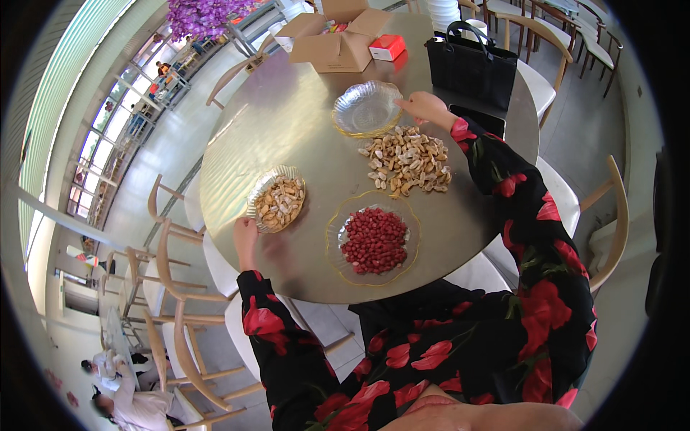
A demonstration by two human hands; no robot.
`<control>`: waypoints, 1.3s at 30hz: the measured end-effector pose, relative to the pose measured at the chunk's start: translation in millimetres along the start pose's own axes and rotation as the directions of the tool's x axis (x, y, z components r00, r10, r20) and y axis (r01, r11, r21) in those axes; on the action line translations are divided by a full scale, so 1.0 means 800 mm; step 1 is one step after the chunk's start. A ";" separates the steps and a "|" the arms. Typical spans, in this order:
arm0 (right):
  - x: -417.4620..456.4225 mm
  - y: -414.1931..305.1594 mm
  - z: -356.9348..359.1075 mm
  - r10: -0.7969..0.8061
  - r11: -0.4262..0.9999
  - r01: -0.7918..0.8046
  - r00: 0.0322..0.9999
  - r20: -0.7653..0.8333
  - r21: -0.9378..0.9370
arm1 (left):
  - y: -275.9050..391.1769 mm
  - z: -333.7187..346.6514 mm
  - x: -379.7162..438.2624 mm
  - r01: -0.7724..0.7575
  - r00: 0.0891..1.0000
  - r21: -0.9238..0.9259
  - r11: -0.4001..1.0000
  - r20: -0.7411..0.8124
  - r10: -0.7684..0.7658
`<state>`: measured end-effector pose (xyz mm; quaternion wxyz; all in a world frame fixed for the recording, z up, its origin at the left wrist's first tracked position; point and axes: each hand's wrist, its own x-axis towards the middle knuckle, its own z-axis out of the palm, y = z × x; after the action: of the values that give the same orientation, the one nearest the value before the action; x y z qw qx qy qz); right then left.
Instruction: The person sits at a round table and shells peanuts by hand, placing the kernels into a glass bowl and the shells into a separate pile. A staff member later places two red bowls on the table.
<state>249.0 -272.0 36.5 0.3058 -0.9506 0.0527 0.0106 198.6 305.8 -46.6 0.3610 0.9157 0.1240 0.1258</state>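
My left hand (246, 236) grips the near rim of a clear, gold-rimmed plate (258, 186) at the table's left, which holds peanut shells (280, 201). At the far middle, my right hand (423, 106) touches the right rim of a stack of clear scalloped plates (366, 108); whether the fingers close on it I cannot tell. A loose heap of peanut shells (407, 160) lies on the table just nearer than that stack. Closest to me, another clear gold-rimmed plate (334, 258) bears a pile of red-skinned peanuts (374, 240).
On the round metal table (318, 161) stand an open cardboard box (334, 51), a red and white box (387, 47) and a black handbag (471, 70), with a dark flat object (480, 119) beside it. Wooden chairs (614, 226) surround the table. People (135, 401) sit at lower left.
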 end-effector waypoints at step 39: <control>-0.069 -0.120 0.124 -0.265 0.937 0.224 0.956 0.129 0.267 | -0.011 -0.053 -0.063 0.088 0.956 0.239 0.967 -0.293 -0.015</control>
<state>205.4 -131.7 14.8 0.4249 -0.8997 -0.0903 0.0432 136.4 322.9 -29.7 0.2241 0.9220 0.2142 0.2318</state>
